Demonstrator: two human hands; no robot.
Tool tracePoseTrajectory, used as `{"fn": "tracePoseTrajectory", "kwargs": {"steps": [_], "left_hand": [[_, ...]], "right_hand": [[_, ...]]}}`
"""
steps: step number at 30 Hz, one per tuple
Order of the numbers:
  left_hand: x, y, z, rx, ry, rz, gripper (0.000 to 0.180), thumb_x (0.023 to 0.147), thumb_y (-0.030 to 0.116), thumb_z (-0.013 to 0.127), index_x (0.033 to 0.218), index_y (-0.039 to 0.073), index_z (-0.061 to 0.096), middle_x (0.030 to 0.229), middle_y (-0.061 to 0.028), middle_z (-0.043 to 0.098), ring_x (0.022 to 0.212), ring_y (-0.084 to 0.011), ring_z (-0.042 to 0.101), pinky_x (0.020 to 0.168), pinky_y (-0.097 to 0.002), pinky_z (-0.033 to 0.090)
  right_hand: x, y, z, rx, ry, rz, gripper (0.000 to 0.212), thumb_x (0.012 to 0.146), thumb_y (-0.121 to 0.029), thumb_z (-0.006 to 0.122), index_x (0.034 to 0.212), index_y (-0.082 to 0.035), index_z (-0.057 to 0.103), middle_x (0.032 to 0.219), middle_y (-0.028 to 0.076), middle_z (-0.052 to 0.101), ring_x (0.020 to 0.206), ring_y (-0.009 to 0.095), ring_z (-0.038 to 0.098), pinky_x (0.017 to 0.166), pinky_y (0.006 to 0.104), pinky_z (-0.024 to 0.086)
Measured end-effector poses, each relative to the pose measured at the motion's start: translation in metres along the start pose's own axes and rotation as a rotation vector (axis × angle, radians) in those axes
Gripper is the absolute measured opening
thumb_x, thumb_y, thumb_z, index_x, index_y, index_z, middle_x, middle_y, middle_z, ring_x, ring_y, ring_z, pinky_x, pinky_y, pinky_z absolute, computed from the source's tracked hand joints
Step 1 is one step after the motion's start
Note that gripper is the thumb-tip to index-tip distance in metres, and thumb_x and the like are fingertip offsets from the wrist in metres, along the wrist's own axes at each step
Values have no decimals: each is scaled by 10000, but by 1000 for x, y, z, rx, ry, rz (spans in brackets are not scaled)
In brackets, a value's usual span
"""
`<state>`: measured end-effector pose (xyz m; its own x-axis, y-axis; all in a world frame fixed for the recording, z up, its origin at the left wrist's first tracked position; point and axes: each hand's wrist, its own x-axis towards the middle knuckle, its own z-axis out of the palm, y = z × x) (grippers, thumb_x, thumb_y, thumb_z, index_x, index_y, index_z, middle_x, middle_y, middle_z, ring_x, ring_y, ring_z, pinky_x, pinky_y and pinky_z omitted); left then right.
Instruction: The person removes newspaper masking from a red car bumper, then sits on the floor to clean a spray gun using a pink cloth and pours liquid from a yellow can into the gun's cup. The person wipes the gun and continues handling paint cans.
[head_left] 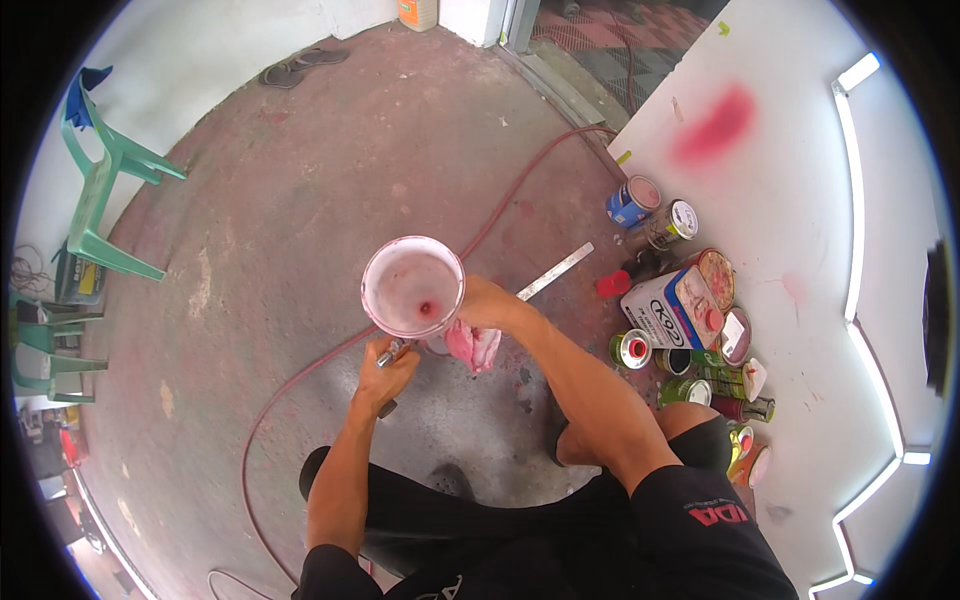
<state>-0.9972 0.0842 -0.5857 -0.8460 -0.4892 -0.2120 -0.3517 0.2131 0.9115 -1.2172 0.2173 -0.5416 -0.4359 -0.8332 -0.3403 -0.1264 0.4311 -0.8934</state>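
Note:
My left hand [388, 372] is closed round the grip of a paint spray gun [388, 354], whose metal parts show beside the fingers. On top of the gun stands a whitish cup [378, 308] with no lid, its mouth facing up. Pink residue coats its inner wall, and a small red spot marks the bottom. At the cup's right side is my right hand [492, 304], its fingers mostly hidden by the cup. A crumpled cloth [474, 346], stained pink, hangs from this hand, close to the gun.
A reddish hose [290, 385] snakes across the concrete floor. A flat metal strip [556, 271] lies ahead of my right arm. Several paint cans and a rectangular tin [655, 318] crowd the right wall. Green plastic chairs [100, 200] stand at left, sandals [300, 67] far off.

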Motion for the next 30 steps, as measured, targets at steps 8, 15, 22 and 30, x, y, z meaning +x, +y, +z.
{"fn": "tracePoseTrajectory", "kwargs": {"steps": [8,15,22,30], "left_hand": [[5,19,2,-30,31,-58,131,868,28,626,945,13,731,671,41,548,610,-48,471,535,-294,388],[3,12,1,-25,23,28,207,872,17,614,1021,23,757,770,20,625,632,-51,519,550,-266,415],[5,-4,0,97,77,-65,202,879,4,592,1013,15,744,773,17,625,639,-70,530,574,-274,434],[3,15,10,6,55,-34,139,858,39,630,965,8,713,686,-2,586,622,-77,491,554,-315,418]], "right_hand": [[1,-24,20,-450,293,42,352,852,-406,819,922,-61,813,825,182,781,823,301,776,735,417,576],[5,-5,-4,312,-69,196,297,885,-317,787,1005,-48,820,840,181,776,814,191,731,772,400,570],[6,-32,13,-290,132,33,356,889,-378,801,1016,-46,824,843,144,785,793,172,716,748,386,565],[21,17,15,-81,166,-154,387,867,-448,806,962,-73,826,842,215,773,786,375,766,757,453,584]]}}
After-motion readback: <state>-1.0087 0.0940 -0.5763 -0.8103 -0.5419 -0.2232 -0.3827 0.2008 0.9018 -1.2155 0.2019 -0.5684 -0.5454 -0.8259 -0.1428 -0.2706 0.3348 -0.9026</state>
